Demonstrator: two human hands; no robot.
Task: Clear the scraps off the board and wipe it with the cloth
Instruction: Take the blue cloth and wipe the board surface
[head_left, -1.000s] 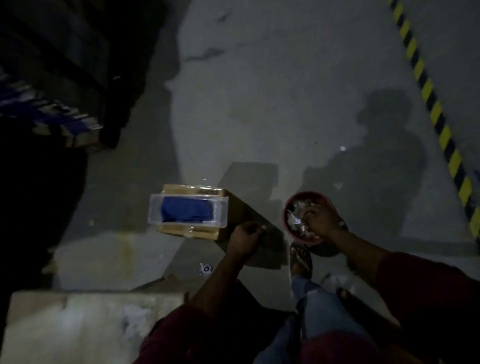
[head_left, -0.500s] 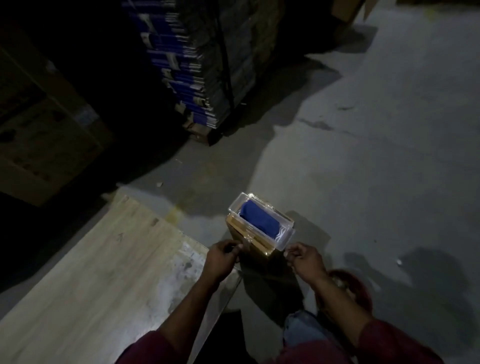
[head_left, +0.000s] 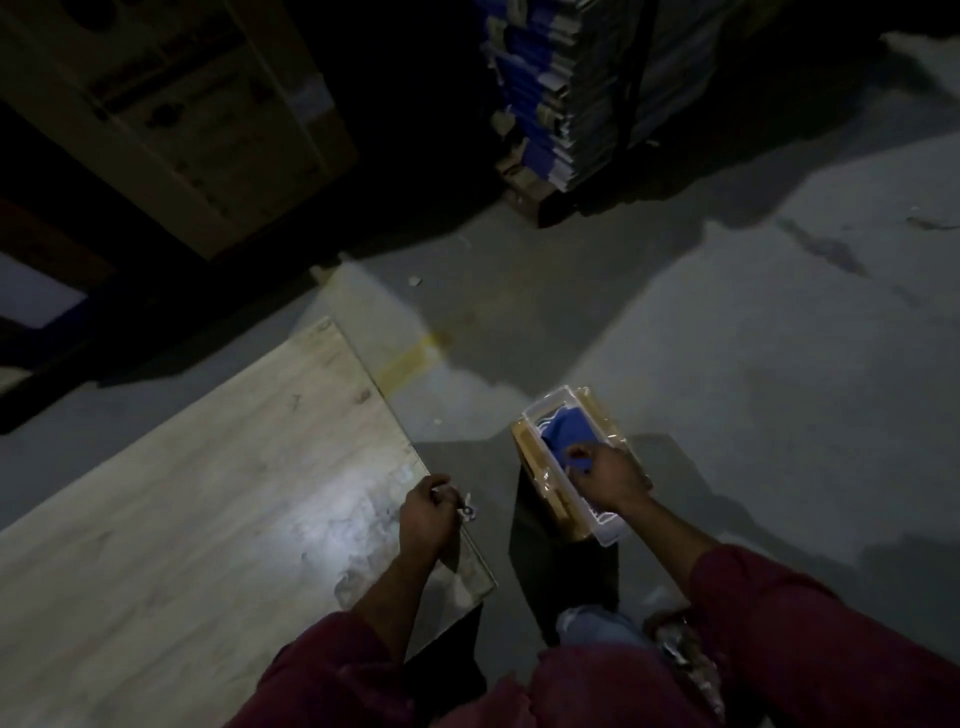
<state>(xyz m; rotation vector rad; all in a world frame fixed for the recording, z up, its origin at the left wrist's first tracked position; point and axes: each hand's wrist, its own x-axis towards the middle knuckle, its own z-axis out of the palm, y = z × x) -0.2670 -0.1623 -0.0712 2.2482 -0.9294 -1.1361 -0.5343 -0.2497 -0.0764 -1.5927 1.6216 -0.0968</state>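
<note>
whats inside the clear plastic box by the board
A blue cloth lies in the clear plastic box, and the right hand reaches in with fingers on it. The hand covers the cloth's near part, so anything beneath stays hidden.

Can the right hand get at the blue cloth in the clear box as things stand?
Probably yes. The right hand is already inside the open clear box, fingers on the blue cloth; no lid or other thing covers it. Whether the fingers have pinched the cloth is too dark to tell.
</note>
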